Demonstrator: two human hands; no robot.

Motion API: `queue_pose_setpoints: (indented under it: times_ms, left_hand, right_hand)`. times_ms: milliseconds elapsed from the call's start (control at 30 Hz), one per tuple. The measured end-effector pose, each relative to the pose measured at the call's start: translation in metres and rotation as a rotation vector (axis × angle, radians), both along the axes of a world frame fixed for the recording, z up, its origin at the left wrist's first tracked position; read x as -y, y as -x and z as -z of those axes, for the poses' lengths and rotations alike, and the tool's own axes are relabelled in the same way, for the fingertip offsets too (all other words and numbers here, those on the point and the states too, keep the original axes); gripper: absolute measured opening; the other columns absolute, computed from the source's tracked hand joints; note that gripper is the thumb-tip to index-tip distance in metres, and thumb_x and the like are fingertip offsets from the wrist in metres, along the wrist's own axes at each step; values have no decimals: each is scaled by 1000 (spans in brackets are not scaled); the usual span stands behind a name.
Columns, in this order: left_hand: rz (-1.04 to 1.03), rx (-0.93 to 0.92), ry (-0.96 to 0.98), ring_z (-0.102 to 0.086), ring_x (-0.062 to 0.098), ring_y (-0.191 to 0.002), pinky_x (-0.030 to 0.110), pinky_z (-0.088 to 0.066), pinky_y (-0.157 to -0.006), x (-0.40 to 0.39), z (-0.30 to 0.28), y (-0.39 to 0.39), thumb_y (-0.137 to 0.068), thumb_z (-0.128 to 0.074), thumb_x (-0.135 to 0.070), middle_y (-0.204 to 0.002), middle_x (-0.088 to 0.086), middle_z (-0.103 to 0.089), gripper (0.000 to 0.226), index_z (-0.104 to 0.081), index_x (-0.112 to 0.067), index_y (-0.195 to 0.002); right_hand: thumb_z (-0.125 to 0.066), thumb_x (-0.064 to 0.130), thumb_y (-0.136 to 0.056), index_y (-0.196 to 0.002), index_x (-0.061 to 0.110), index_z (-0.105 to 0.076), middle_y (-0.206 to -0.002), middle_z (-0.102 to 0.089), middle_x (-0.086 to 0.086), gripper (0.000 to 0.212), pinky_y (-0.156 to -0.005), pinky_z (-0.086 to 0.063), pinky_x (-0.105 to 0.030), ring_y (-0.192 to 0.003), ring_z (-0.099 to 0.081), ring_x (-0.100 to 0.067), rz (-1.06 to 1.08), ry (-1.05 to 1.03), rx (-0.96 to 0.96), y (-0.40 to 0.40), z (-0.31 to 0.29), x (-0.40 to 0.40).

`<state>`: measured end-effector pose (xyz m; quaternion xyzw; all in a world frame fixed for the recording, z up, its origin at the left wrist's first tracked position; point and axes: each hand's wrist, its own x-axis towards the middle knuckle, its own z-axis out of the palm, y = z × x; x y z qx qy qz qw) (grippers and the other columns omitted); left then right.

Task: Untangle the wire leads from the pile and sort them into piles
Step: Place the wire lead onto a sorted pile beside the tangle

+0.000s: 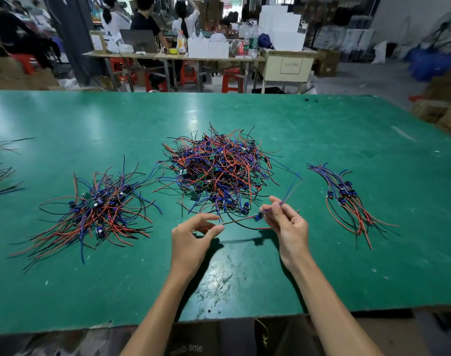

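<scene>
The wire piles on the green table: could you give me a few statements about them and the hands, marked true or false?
1. The biggest tangled pile lies in the middle of the green table. True.
2. The right hand is empty. False: it pinches a wire lead with a small blue part on it.
3. The right pile is smaller than the left pile. True.
4. The left hand rests flat on the middle pile. False: it is nearer than that pile, fingertips at the red wire end.
5. All the wires are yellow. False: they are red, blue and black.
</scene>
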<state>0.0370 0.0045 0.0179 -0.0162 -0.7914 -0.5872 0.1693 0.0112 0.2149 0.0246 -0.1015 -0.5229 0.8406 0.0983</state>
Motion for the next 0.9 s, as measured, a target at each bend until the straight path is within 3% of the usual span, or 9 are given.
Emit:
queue_pose_setpoints:
  times_ms: [100, 233, 300, 367, 500, 567, 700, 800, 900]
  left_hand:
    - [21, 59, -107, -73, 11, -68, 22, -58, -66, 1, 0, 1, -81, -85, -30, -78, -4, -76, 14, -78, -29, -93]
    - [-76, 146, -247, -70, 16, -75, 40, -60, -74, 6, 4, 10, -94, -71, -32, -78, 1, -75, 9, -77, -26, -90]
    - [-137, 155, -253, -69, 15, -74, 39, -58, -73, 7, 8, 14, -98, -65, -26, -76, 0, -74, 15, -77, -27, -89]
    - [-161, 162, -276, -68, 13, -72, 36, -59, -70, 7, 9, 17, -98, -63, -21, -74, 1, -73, 18, -77, -26, -88]
    - [-173, 177, -300, -67, 10, -68, 24, -55, -63, 7, 13, 20, -98, -62, -19, -72, 2, -72, 20, -77, -25, -87]
    - [-166, 176, -308, -67, 10, -66, 20, -53, -61, 6, 15, 20, -98, -62, -18, -72, 3, -72, 21, -78, -25, -86]
    - [-167, 182, -269, -69, 12, -68, 29, -57, -68, 6, 18, 22, -98, -62, -20, -72, 3, -73, 19, -77, -24, -87]
    - [-160, 171, -248, -70, 12, -68, 34, -60, -72, 6, 19, 20, -97, -62, -21, -71, 1, -73, 20, -77, -27, -85]
    - [-153, 164, -231, -71, 12, -67, 36, -62, -74, 6, 19, 19, -96, -63, -22, -71, -1, -73, 21, -77, -33, -85]
  right_hand:
    - [-54, 19, -104, -80, 9, -63, -110, -75, 15, 28, -53, -56, -23, -72, -75, -14, 137, -175, -15, 11, -26, -23]
    - [-50, 25, -105, -109, 19, -73, -84, -70, 9, 24, -40, -49, -24, -46, -63, -8, 359, -679, -33, 52, -81, -84]
    - [-49, 28, -102, -112, 21, -74, -89, -74, 2, 28, -63, -60, -39, -63, -71, -21, 401, -971, 82, 78, -95, -113]
    - [-48, 25, -102, -115, 14, -74, -105, -75, -14, 31, -87, -55, -44, -93, -70, -39, 394, -1231, 237, 96, -90, -137]
    - [-37, 22, -107, -135, 5, -53, -135, -56, -31, 37, -102, -43, -44, -126, -51, -43, 35, -1547, 571, 97, -53, -141]
    - [-41, 26, -107, -145, 8, -47, -140, -52, -26, 42, -106, -38, -45, -133, -45, -40, -7, -1748, 442, 87, -42, -120]
    - [-70, 25, -91, -104, 21, -74, -110, -65, -5, 14, -89, -39, -39, -109, -56, -25, 209, -1692, -261, 45, -33, -45]
    - [-69, 36, -91, -102, 27, -75, -104, -66, 7, 15, -88, -38, -31, -101, -57, -13, -24, -1573, -235, 10, -10, -15]
    - [-69, 33, -92, -108, 25, -75, -113, -67, 9, 19, -94, -39, -30, -111, -56, -14, -27, -1534, -158, -8, 15, -17]
